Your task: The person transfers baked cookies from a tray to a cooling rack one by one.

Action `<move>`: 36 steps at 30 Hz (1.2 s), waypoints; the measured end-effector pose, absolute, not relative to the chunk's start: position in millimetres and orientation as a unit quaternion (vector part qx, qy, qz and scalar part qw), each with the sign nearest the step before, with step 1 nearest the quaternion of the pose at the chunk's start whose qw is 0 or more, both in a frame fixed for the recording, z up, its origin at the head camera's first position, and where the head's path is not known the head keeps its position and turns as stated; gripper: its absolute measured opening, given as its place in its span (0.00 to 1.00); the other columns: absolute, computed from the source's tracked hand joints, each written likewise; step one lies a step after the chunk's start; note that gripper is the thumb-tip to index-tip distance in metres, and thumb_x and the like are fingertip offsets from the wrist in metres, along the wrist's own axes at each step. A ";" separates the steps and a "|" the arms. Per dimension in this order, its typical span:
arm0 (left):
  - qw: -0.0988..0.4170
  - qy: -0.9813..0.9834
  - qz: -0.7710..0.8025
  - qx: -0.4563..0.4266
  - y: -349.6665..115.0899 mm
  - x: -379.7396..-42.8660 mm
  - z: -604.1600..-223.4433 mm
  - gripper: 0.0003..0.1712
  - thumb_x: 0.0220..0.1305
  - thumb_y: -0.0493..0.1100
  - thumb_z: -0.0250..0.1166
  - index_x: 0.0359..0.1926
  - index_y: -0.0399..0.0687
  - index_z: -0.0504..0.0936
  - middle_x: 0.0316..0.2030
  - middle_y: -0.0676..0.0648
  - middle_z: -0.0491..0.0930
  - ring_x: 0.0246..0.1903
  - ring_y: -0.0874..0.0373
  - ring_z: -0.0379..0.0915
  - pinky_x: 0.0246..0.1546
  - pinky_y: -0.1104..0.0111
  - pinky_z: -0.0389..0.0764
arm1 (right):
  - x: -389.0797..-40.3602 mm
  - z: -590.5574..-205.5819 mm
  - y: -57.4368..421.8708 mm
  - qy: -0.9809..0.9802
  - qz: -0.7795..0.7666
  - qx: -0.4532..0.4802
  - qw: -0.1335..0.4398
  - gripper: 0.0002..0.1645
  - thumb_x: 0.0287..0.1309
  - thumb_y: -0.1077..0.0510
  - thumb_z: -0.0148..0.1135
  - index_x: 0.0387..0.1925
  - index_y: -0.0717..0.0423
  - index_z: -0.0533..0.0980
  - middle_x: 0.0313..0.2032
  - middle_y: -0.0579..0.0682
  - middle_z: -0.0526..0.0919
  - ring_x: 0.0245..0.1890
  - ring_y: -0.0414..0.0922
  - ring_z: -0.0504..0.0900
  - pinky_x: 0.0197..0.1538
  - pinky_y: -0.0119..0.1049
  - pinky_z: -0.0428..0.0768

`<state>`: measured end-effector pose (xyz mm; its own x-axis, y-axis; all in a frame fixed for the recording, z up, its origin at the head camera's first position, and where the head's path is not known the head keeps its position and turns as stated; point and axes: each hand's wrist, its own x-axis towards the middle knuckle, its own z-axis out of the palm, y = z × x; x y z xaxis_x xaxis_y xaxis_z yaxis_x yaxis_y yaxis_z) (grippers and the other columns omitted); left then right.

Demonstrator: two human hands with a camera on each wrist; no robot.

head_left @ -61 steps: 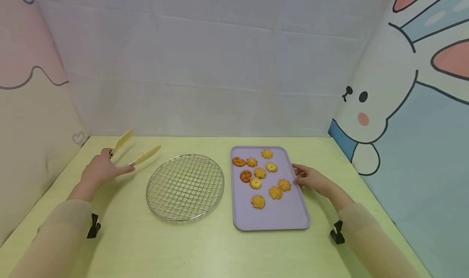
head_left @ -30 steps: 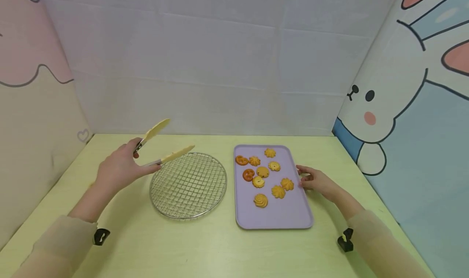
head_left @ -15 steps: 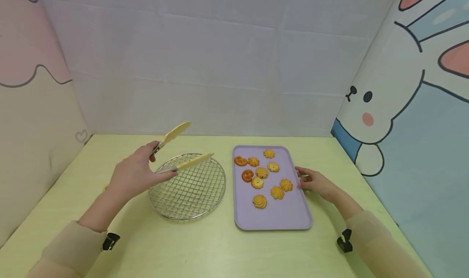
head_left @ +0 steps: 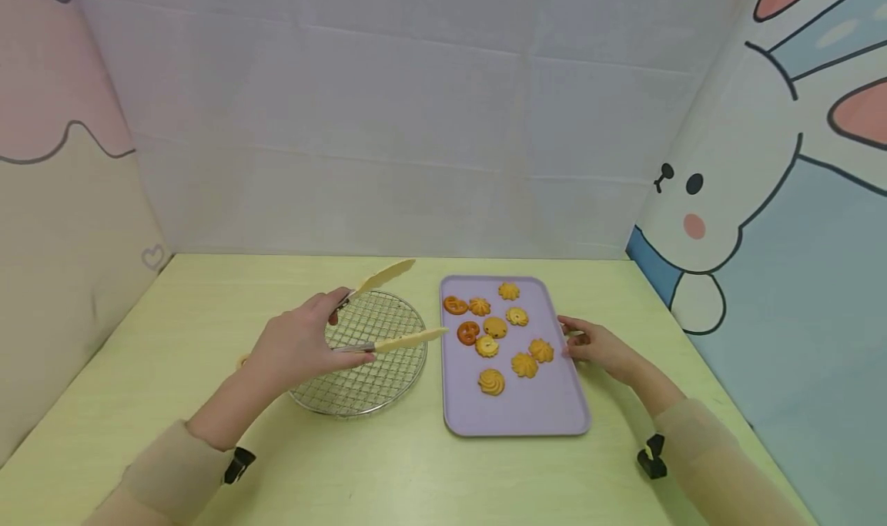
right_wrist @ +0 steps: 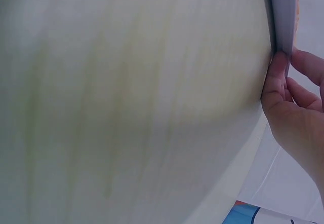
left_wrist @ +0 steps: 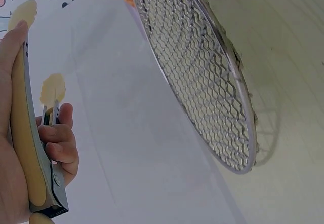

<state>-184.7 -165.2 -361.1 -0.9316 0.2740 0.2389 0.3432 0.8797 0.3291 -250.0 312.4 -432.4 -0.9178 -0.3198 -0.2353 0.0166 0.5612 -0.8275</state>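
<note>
My left hand (head_left: 294, 349) grips a pair of tongs (left_wrist: 31, 127) with cream tips and metal arms. The tongs are spread apart with nothing between the tips, one tip (head_left: 409, 340) reaching to the left edge of a lilac tray (head_left: 516, 414). Below them a round wire rack (head_left: 356, 395) lies on the table, partly covered by the hand. At the tray's right edge my right hand (head_left: 599, 349) pinches the rim, thumb (right_wrist: 277, 74) on one side and fingers on the other. On the tray lie several cookies (head_left: 524, 365) and two pretzels (head_left: 468, 333).
The pale yellow-green table (head_left: 388, 472) extends in front of the rack and tray. Behind it hangs a white sheet (head_left: 388, 164). A wall with a cartoon rabbit (head_left: 700, 226) borders the right side, and a pink and cream wall (head_left: 69, 226) the left.
My left hand has carried the tongs from the table's far left rightward over the wire rack to the tray's left edge. My right hand has stayed at the tray's right rim.
</note>
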 end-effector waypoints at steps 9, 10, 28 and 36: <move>0.078 -0.961 -0.171 -0.203 -138.8 -182.0 -371.2 0.56 0.37 0.77 0.66 0.63 0.52 0.68 0.32 0.58 0.72 0.20 0.64 0.63 0.20 0.72 0.66 | -249.6 -433.1 310.7 0.861 -0.464 -0.087 0.189 0.38 0.62 0.65 0.56 0.69 0.67 0.52 0.59 0.66 0.63 0.45 0.49 0.69 0.43 0.28 0.75; 0.072 -0.960 -0.170 -0.209 -136.4 -181.6 -372.1 0.55 0.37 0.78 0.65 0.64 0.52 0.67 0.32 0.58 0.72 0.19 0.64 0.63 0.19 0.72 0.66 | -249.6 -433.0 310.4 0.862 -0.463 -0.087 0.190 0.38 0.62 0.65 0.56 0.69 0.67 0.52 0.59 0.66 0.63 0.46 0.49 0.68 0.43 0.28 0.74; 0.045 -0.948 -0.125 -0.288 -102.4 -180.2 -391.6 0.42 0.50 0.71 0.63 0.60 0.53 0.71 0.35 0.55 0.77 0.26 0.66 0.72 0.22 0.72 0.71 | -249.1 -432.8 311.1 0.870 -0.444 -0.089 0.197 0.39 0.62 0.62 0.57 0.70 0.66 0.52 0.60 0.66 0.63 0.48 0.51 0.68 0.44 0.30 0.74; 0.033 -0.945 -0.100 -0.310 -94.9 -185.6 -399.5 0.38 0.52 0.71 0.62 0.55 0.53 0.72 0.32 0.55 0.79 0.20 0.65 0.69 0.18 0.72 0.68 | -251.1 -431.1 313.0 0.874 -0.436 -0.093 0.195 0.39 0.63 0.62 0.56 0.70 0.66 0.51 0.60 0.67 0.63 0.49 0.51 0.69 0.45 0.31 0.74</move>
